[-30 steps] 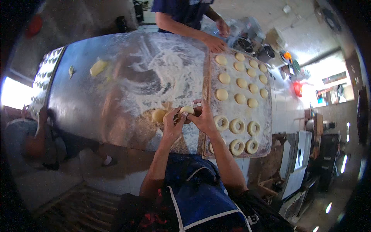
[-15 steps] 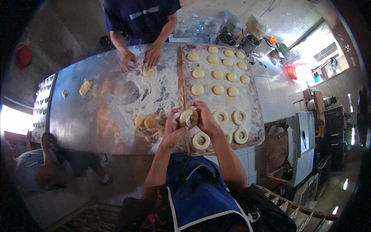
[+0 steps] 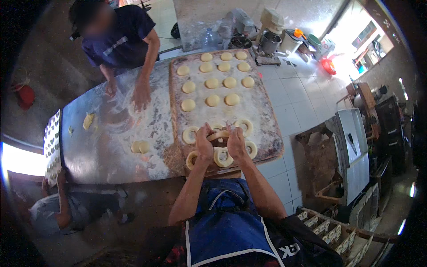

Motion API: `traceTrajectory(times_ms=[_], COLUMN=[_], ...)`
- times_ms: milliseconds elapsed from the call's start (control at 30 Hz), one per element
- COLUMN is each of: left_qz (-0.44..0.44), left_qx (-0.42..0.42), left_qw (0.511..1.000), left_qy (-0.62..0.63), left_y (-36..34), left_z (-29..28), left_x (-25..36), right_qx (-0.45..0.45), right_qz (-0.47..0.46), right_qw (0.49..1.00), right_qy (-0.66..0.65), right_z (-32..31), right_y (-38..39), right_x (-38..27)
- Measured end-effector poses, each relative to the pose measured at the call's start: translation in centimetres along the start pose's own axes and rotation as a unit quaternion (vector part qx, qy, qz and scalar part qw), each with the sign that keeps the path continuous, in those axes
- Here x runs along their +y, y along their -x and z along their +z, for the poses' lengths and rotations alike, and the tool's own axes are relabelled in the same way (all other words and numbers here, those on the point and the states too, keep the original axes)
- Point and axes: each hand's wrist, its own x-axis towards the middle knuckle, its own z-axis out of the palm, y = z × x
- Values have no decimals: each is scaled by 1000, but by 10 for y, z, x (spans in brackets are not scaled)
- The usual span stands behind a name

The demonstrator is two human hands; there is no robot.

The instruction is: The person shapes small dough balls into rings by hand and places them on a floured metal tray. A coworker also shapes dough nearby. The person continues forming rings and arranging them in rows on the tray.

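Observation:
My left hand (image 3: 203, 143) and my right hand (image 3: 234, 143) together hold a ring of pale dough (image 3: 219, 135) just above a floured wooden board (image 3: 267, 129). Around my hands lie several dough rings (image 3: 222, 157) on the near end of the board. Further up the board sit several round dough discs (image 3: 212, 83) in rows. Two small dough pieces (image 3: 140, 147) rest on the floured metal table (image 3: 102, 155) left of the board.
A person in a dark blue shirt (image 3: 120, 40) leans over the far side of the table, both hands (image 3: 141, 94) pressed on the floury surface. A dough scrap (image 3: 88, 120) lies at far left. Mixer and containers (image 3: 267, 35) stand beyond the board. Another person (image 3: 58, 209) crouches lower left.
My hands moved right from the table's dough pieces onto the board, carrying a shaped dough ring. More rings lie on the board. The other person keeps working flour at the far side.

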Motion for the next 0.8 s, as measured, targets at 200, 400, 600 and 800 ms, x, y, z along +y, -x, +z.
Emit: traceTrajectory(times_ms=[200, 400, 600, 800], left_qz=[91, 245, 249, 381], left_qx=[-112, -139, -247, -253], left_qw=[988, 901, 804, 801], left_qy=[-52, -330, -480, -386], left_y=[7, 13, 13, 24], left_z=[44, 74, 94, 110], left_x=[-34, -51, -63, -94], right_qx=[-20, -95, 18, 97], right_qz=[-12, -50, -156, -182], right_qw=[995, 955, 961, 959], right_qy=[94, 276, 227, 194], right_z=[-66, -112, -138, -162], right_y=[20, 22, 34, 49], right_x=[-8, 0, 6, 10])
